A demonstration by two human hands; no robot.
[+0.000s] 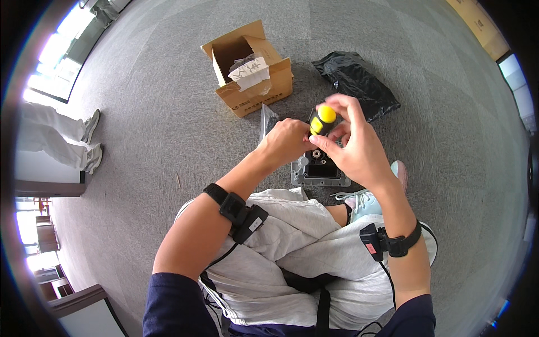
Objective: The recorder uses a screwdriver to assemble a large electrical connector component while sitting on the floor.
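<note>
A screwdriver with a yellow and black handle (pixel 324 117) stands steeply above a grey metal housing (pixel 331 182), its round yellow end toward me. Its shaft is hidden behind my hands. My right hand (pixel 353 143) curves around the handle, thumb on the near side and fingers on the far side, slightly blurred. Against the handle's left side, low down, my left hand (pixel 288 140) is closed with its fingertips together. Whatever those fingertips pinch is hidden. The housing lies on the carpet, with a dark rectangular recess and round fittings; my hands cover its far part.
An open cardboard box (pixel 255 76) stands beyond my hands, a black plastic bag (pixel 359 81) to its right. A clear plastic bag (pixel 268 121) lies by my left hand. My shoe (pixel 368 203) is close to the housing. Another person's legs (pixel 53 132) show at far left.
</note>
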